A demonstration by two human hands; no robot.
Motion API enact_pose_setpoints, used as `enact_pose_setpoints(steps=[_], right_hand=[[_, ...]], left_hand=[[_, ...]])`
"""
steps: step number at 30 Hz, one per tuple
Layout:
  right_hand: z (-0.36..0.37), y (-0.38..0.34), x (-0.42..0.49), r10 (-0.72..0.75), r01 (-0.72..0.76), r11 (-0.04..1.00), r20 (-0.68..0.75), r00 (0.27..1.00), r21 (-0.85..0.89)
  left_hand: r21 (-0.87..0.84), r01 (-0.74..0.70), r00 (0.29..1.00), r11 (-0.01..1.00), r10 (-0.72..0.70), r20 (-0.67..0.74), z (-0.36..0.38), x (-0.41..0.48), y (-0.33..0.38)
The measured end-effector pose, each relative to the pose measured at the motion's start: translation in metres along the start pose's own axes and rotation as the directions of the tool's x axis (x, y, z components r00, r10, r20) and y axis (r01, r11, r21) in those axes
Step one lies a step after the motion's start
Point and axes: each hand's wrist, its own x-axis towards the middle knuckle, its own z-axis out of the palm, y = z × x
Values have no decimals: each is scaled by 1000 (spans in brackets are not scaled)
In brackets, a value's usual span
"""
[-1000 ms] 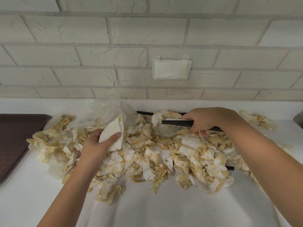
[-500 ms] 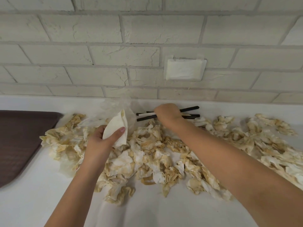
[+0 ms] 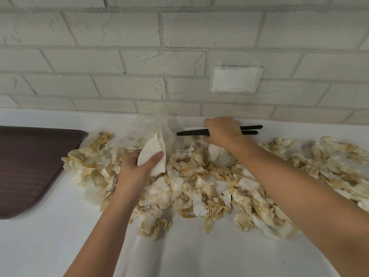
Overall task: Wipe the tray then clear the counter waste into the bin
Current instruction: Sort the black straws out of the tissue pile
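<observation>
- Nearest us lies the white counter (image 3: 179, 256), with both forearms reaching across it.
- Over its middle we find the waste pile (image 3: 191, 188): crumpled, brown-stained paper spread from beside the tray out to the right edge.
- Our left hand (image 3: 133, 170) hovers above the pile's left part, thumb and fingers curled round a folded white napkin (image 3: 154, 152).
- The dark brown tray (image 3: 30, 166) lies flat at the counter's left edge (bare as far as we can see).
- Farther back, our right hand (image 3: 221, 132) grips black chopsticks (image 3: 191, 133), held roughly level near the wall.
- Clear plastic (image 3: 151, 122) stands crumpled behind the napkin.
- Last comes the pale brick wall (image 3: 119, 56) with a white wall plate (image 3: 236, 79).
</observation>
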Motion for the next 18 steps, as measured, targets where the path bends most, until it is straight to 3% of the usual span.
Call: enact_pose_setpoints(steps=[6,11,18], right_hand=[[-26,20,-35,23,14,986,-219,976,163],[-49,24,-67,153,21,941,-481,863,337],[-85,16,-117,344,-64,843,-442,829,535]], left_hand=[[32,-14,999,999,13,39,3,-15,8],[36,-36,998,999,34,51,-14,-21,18],[-8,-28,996,1000,29,82,-23,-43,21]])
